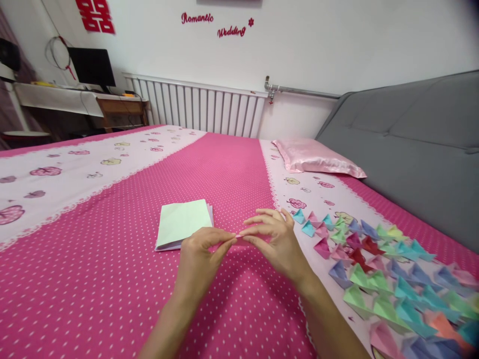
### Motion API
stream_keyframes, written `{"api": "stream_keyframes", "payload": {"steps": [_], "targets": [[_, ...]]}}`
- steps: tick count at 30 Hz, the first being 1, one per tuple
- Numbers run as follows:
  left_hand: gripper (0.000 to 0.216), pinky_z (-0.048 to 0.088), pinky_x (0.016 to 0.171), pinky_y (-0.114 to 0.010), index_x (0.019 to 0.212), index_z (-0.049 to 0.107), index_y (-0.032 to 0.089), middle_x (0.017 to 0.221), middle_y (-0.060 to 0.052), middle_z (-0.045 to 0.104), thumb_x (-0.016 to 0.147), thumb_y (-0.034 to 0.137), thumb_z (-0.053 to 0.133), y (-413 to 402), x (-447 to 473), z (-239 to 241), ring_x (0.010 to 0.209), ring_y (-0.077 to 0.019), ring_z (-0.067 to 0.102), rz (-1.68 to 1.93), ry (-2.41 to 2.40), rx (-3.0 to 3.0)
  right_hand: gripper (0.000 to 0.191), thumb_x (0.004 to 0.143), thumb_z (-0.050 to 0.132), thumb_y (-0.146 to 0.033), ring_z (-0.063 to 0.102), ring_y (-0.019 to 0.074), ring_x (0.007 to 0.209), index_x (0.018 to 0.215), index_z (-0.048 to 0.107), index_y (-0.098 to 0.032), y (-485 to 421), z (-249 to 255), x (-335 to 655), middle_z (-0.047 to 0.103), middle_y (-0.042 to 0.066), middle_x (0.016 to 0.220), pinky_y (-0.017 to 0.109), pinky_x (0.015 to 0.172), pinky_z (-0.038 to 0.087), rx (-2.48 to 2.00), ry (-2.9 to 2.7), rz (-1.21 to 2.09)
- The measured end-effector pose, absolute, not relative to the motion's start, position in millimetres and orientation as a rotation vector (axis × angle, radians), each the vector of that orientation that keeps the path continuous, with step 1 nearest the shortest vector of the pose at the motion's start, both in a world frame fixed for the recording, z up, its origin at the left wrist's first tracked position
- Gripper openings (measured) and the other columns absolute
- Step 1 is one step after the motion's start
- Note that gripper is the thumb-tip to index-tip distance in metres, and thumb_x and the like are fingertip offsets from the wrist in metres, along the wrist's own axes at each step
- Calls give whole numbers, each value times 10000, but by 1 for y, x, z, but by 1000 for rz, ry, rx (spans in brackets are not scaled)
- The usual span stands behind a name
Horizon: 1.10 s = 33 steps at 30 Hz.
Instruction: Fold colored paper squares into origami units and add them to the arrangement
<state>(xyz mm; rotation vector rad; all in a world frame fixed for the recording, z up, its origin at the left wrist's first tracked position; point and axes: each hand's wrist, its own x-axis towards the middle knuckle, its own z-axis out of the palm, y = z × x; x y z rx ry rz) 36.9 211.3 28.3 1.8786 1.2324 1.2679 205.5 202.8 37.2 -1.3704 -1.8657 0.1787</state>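
My left hand [200, 254] and my right hand [275, 239] meet over the pink dotted bedspread [112, 269]. Both pinch a small pink folded paper [238, 236] between their fingertips; it shows only as a thin edge between them. Just behind my left hand lies a stack of square paper sheets [183, 223] with a pale green sheet on top. To the right of my right hand, several folded paper pieces [377, 271] in blue, green, pink, red and purple lie in rows on the pale band of the bedspread.
A pink satin pillow [318, 157] lies at the head of the bed beside a grey padded headboard [419, 144]. A white radiator [202, 104] lines the far wall. A desk with a dark monitor [92, 67] stands at the back left.
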Motion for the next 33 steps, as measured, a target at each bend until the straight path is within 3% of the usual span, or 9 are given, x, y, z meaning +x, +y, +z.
{"api": "stream_keyframes", "payload": {"steps": [10, 13, 16, 20, 25, 33], "targets": [[127, 486, 709, -323, 739, 722, 246, 754, -40, 703, 664, 335, 670, 212, 32, 33, 707, -211, 629, 1274, 1341, 1634, 50, 684, 658, -369, 536, 267, 999, 686, 696, -336, 211, 36, 238, 699, -21, 835, 538, 1004, 46, -1394, -1668, 305], [178, 470, 746, -328, 793, 719, 236, 814, -44, 708, 676, 353, 655, 213, 31, 32, 771, -222, 630, 1250, 1363, 1527, 123, 704, 629, -374, 590, 238, 894, 708, 688, -265, 212, 35, 240, 694, 9, 833, 486, 955, 257, -1370, -1550, 470], [242, 468, 726, -309, 864, 706, 201, 856, -50, 704, 707, 366, 623, 213, 31, 34, 814, -224, 622, 1238, 1301, 1434, 183, 731, 597, -369, 601, 188, 740, 759, 654, -198, 211, 34, 238, 670, 31, 761, 336, 720, 438, -1283, -1393, 692], [348, 470, 617, -261, 995, 654, 157, 797, -55, 699, 731, 376, 599, 210, 33, 41, 712, -185, 622, 1151, 1162, 1258, 224, 724, 606, -398, 560, 147, 611, 762, 607, -177, 212, 31, 233, 627, 14, 672, 254, 558, 413, -1226, -1250, 814], [455, 474, 581, -212, 1116, 573, 170, 813, -62, 691, 710, 363, 639, 206, 35, 47, 668, -143, 620, 1063, 1001, 949, 239, 711, 616, -422, 560, 153, 597, 762, 597, -189, 211, 30, 230, 621, 11, 663, 250, 541, 408, -1223, -1185, 824], [252, 519, 617, -246, 922, 650, 94, 783, -111, 690, 710, 230, 663, 204, 38, 37, 654, -170, 638, 894, 812, 725, 248, 704, 625, -417, 563, 148, 606, 767, 586, -180, 209, 31, 224, 614, 14, 669, 239, 540, 414, -1233, -1137, 785]]}}
